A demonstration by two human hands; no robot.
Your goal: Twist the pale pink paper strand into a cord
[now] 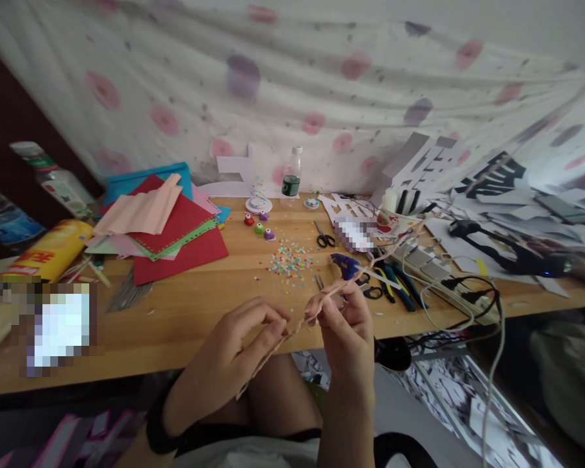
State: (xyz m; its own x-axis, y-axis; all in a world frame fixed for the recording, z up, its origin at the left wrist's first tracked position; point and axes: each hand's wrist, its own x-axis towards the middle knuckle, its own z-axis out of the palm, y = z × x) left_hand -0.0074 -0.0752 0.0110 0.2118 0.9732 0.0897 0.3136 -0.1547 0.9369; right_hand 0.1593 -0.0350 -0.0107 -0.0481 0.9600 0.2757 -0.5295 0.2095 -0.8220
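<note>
A thin twisted strip of pale pink paper (299, 325) runs slantwise between my hands, over the table's front edge. My left hand (234, 348) pinches its lower part, with a tail hanging below the fingers. My right hand (348, 325) grips it farther up between thumb and fingers. Beyond that hand, the strip's upper end reaches toward the power strip (436, 273). Close behind my right hand lie a blue glue gun (345, 265), scissors (370, 291) and pliers (403, 289). Small coloured confetti pieces (290, 260) are scattered ahead of my hands.
Pink crepe paper (139, 211) lies on coloured sheets (190, 253) at left. A bottle (291, 179), black scissors (324, 239) and a cup of pens (390, 224) stand or lie farther back. Cables (468, 286) trail over the right edge, near a black device (511, 250).
</note>
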